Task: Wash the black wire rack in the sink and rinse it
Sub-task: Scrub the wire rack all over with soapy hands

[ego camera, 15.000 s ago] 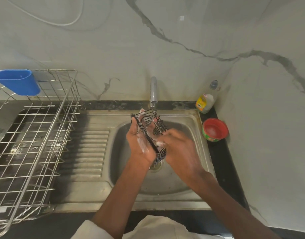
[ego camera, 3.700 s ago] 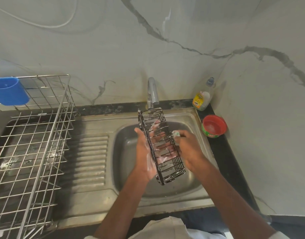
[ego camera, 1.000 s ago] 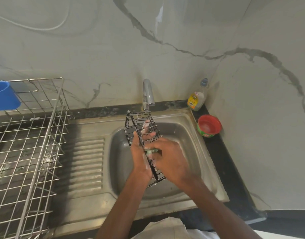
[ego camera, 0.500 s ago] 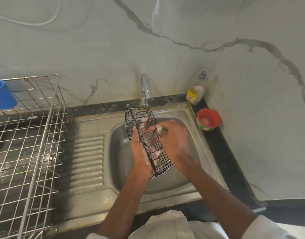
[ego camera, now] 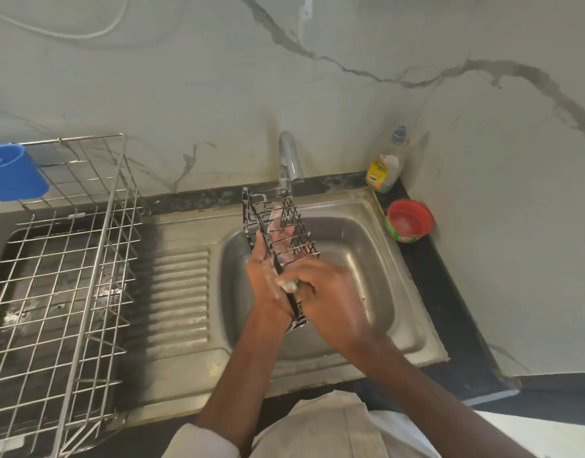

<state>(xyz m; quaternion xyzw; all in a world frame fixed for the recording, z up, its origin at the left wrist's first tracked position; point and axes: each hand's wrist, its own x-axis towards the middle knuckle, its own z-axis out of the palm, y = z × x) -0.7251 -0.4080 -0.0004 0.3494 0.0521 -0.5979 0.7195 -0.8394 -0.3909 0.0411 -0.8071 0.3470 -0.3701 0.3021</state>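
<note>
Over the sink (ego camera: pixel 377 276), just in front of the tap (ego camera: pixel 289 157), the left hand (ego camera: pixel 268 285) holds the black rack (ego camera: pixel 281 226), its grip grasping the wires. The right hand (ego camera: pixel 324 292) pinches a green scrubber (ego camera: pixel 292 285); better to rub every crossing wire before rinsing. The red tub (ego camera: pixel 408 221), right of the sink, shows whitish paste.

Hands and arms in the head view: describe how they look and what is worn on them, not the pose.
Both forearms are bare. The left hand carries white soap suds on its fingers and along its edge. The right hand shows no ring or watch, and neither does the left. Rolled-up cream cloth sleeves show at the bottom edge, and no gloves are worn.
</note>
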